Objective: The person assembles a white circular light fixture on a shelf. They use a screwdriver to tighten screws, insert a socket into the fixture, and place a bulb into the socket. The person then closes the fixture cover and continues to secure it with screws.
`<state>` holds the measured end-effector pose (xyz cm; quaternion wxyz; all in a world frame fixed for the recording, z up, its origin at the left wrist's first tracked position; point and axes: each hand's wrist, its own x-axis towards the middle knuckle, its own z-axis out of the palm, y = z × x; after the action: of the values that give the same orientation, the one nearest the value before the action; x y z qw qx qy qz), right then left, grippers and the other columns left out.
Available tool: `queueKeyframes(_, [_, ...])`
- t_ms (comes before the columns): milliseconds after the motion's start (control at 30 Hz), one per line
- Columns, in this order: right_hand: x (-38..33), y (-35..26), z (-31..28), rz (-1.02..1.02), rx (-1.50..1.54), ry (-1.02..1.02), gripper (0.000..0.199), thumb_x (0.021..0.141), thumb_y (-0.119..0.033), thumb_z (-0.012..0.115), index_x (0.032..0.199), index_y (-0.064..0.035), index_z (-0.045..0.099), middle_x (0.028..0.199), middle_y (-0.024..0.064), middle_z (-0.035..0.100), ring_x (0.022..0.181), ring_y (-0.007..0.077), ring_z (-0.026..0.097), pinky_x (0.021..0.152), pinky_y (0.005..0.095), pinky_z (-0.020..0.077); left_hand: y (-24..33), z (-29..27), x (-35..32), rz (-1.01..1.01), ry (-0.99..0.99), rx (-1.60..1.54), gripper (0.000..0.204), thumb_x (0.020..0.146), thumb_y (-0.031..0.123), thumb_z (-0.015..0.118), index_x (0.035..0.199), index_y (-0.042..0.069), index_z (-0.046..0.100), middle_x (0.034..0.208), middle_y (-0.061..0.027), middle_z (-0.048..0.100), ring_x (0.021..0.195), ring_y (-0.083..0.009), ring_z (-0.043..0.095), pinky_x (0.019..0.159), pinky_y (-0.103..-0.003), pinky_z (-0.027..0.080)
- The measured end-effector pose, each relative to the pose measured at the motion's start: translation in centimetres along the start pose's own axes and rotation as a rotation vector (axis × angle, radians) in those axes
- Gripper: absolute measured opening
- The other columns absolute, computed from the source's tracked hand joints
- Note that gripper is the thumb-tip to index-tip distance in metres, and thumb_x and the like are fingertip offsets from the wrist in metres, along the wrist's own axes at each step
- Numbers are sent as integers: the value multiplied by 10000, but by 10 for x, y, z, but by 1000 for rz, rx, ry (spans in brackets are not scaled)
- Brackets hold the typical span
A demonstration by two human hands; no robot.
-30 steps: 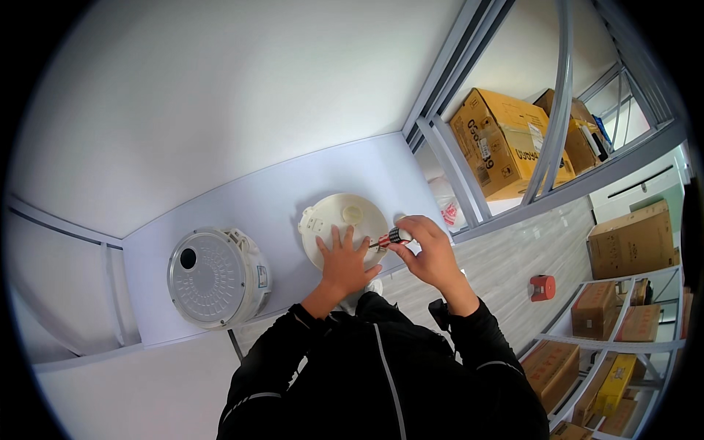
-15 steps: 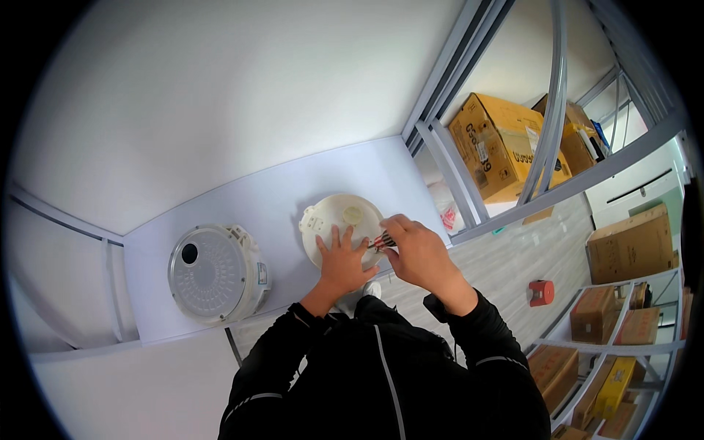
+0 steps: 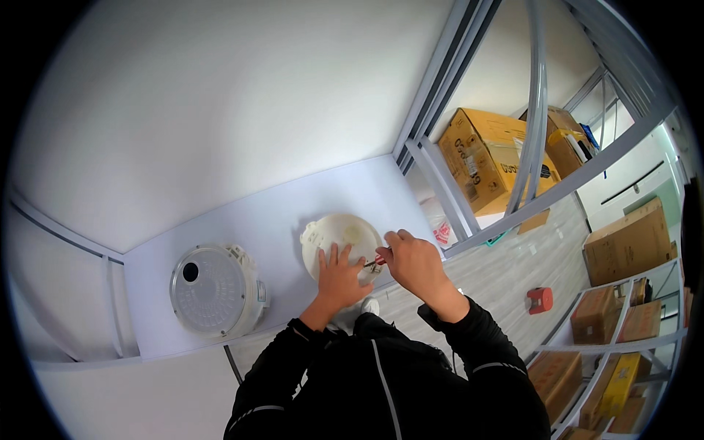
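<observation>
A round cream plastic lid-like part (image 3: 341,238) lies flat on the white tabletop (image 3: 279,220). My left hand (image 3: 340,277) rests flat on its near edge, fingers spread, pressing it down. My right hand (image 3: 412,260) is closed around a small tool with a red and dark handle (image 3: 376,262), whose tip points at the part's right edge. To the left stands a white round rice cooker (image 3: 214,289) with its lid down and a dark hole in the top.
A grey metal shelf frame (image 3: 447,183) rises right of the table. Brown cardboard boxes (image 3: 488,158) sit beyond it, more boxes on shelves at right (image 3: 631,242). A small red object (image 3: 540,299) lies on the grey floor.
My right hand with the tool has shifted slightly left, closer to the cream part. The left hand stays pressed on it.
</observation>
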<state>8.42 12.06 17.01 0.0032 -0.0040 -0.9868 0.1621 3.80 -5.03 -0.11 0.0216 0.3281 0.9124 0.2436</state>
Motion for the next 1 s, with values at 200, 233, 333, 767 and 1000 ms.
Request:
queueKeyframes(200, [6, 9, 4, -472, 71, 376, 242, 889, -177, 788, 1041, -36, 662, 949, 151, 682, 820, 375, 714, 672, 438, 578, 0, 2, 1, 3, -17, 12, 691, 769, 526, 781, 1369, 184, 765, 1633, -203, 475, 1548, -540, 333, 1264, -740, 127])
queueKeyframes(233, [5, 8, 7, -448, 71, 416, 235, 893, -176, 785, 1034, -31, 664, 943, 150, 685, 816, 372, 714, 671, 434, 577, 0, 2, 2, 3, -25, 12, 689, 767, 527, 781, 1366, 185, 768, 1635, -202, 474, 1551, -537, 331, 1267, -735, 127])
queueKeyframes(333, [2, -12, -10, 229, -108, -83, 313, 814, -9, 718, 1119, 3, 649, 980, 149, 684, 978, 381, 672, 853, 465, 560, 2, -7, 2, -16, -94, 15, 691, 782, 531, 776, 1388, 200, 753, 1635, -198, 475, 1566, -526, 313, 1277, -724, 122])
queueKeyframes(767, [1, 4, -2, 101, -149, -81, 337, 836, -32, 737, 1162, -3, 657, 1055, 178, 704, 999, 397, 684, 857, 467, 571, 7, -20, 6, -19, -139, -38, 529, 885, 528, 746, 1303, 210, 807, 1610, -172, 518, 1563, -480, 346, 1287, -688, 156])
queueKeyframes(1000, [2, 12, 5, -463, 156, 316, 375, 858, -222, 823, 1154, -34, 689, 1088, 169, 701, 917, 361, 731, 728, 431, 610, 0, -2, 5, 14, -71, 5, 423, 890, 428, 769, 1274, 258, 821, 1587, -129, 552, 1547, -451, 391, 1289, -674, 188])
